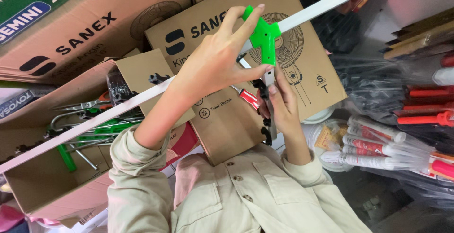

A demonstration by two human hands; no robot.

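Already the green plastic connector (264, 36) sits threaded on the long white bar (142, 101), which runs diagonally from lower left to upper right across the view — so the joining of those two parts looks largely done. The left hand (215, 62) grips the connector from the side, its fingers (246, 25) spread and curled over the green arms, thumb pressed under the lower stub. The right hand (283, 103) comes up from below, fingers pinching a short grey-white bar piece (269, 79) whose top end meets the connector's downward stub; whether it is fully seated there I cannot tell, and that seems to be what is left. A strip of small black clips (261, 107) hangs just beside the right hand. Behind lie brown cardboard boxes (302, 67), a red-handled screwdriver (245, 96), an open box (42, 181) holding green-and-metal parts, and tubes in clear wrap (373, 145) at right.
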